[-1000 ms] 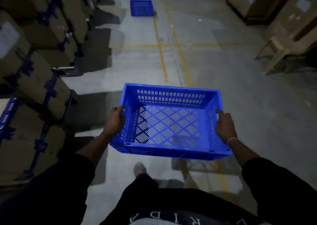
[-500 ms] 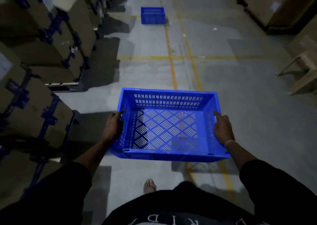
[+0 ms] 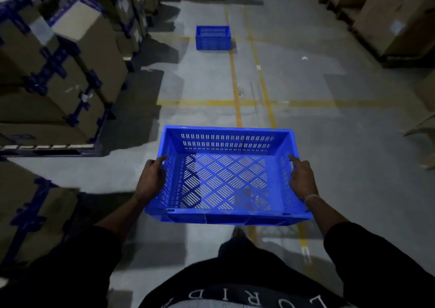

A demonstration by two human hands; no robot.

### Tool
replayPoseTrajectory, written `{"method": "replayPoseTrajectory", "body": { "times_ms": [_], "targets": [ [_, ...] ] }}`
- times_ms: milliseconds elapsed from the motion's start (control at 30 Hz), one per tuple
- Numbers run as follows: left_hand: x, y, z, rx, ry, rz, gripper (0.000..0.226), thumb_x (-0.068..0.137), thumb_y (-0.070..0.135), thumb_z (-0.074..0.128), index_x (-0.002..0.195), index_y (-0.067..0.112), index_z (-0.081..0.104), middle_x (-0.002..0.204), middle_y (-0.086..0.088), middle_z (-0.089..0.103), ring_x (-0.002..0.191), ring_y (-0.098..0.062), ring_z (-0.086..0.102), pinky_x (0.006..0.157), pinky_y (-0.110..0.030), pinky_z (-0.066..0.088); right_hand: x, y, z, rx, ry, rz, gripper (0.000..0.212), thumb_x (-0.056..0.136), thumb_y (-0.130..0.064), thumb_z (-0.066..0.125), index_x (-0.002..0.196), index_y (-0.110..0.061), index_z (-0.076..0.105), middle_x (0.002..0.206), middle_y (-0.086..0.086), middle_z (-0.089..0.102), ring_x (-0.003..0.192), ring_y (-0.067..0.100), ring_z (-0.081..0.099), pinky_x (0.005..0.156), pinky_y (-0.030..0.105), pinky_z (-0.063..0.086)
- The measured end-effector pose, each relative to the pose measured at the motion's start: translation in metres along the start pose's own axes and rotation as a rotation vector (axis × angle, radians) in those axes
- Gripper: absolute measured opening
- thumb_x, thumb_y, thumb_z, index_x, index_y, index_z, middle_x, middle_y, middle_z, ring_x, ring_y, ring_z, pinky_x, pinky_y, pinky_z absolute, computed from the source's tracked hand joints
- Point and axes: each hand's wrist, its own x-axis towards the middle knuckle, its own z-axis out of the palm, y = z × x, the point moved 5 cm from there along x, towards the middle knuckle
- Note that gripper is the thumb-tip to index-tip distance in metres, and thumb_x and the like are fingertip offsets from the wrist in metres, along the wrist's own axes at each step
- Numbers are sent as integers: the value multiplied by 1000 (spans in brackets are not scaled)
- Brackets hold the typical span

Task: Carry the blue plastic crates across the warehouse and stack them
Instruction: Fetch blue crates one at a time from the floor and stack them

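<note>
An empty blue plastic crate (image 3: 227, 176) with a slotted floor and walls hangs level in front of my waist. My left hand (image 3: 150, 180) grips its left wall and my right hand (image 3: 302, 182) grips its right wall, thumbs on the rim and the other fingers hidden outside. A second blue crate (image 3: 212, 37) stands on the concrete floor straight ahead, down the aisle, just left of two yellow lines.
Stacked cardboard boxes with blue strapping (image 3: 58, 72) line the left side on pallets. More cartons (image 3: 390, 18) stand at the right. Yellow floor lines (image 3: 235, 103) cross the aisle between me and the far crate.
I have walked forward along the aisle with the crate held the same way. The far crate has come nearer and lower in view, and the boxes have slid past.
</note>
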Motion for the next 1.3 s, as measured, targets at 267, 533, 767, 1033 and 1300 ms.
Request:
{"method": "replayPoseTrajectory", "body": {
  "times_ms": [267, 533, 767, 1033, 1300],
  "targets": [
    [172, 37, 3, -7, 77, -17, 49, 97, 7, 57, 144, 17, 51, 119, -21, 59, 108, -35, 59, 87, -41, 47, 194, -35, -22, -28, -16, -69, 55, 89, 7, 50, 141, -10, 49, 109, 26, 47, 78, 45, 55, 70, 31, 36],
    [351, 17, 21, -51, 69, -60, 52, 97, 9, 58, 145, 25, 48, 121, -17, 57, 110, -31, 58, 86, -40, 46, 377, -74, 10, -32, -25, -48, 56, 90, 3, 48, 143, -16, 47, 108, 23, 47, 78, 45, 56, 73, 36, 43],
    [522, -18, 22, -90, 43, -67, 55, 97, 13, 58, 145, 36, 45, 125, -13, 56, 112, -27, 57, 91, -45, 49, 534, -127, 58, -35, -17, -38, 56, 90, 4, 48, 142, -15, 48, 106, 25, 49, 86, 46, 56, 78, 40, 45],
    [729, -35, -2, -48, 51, -24, 54, 95, 8, 58, 146, 24, 49, 115, -15, 60, 107, -30, 58, 91, -40, 46, 711, -191, 90, 10, 17, -43, 55, 87, 9, 48, 139, -9, 52, 103, 26, 49, 88, 44, 57, 80, 36, 42],
    [931, -39, 19, -8, 65, 10, 54, 93, 4, 58, 144, 20, 50, 112, -18, 62, 106, -32, 56, 88, -40, 46, 913, -221, 128, 12, 19, -68, 57, 84, 10, 49, 138, -9, 53, 101, 25, 49, 83, 46, 57, 79, 38, 43]
  ]
}}
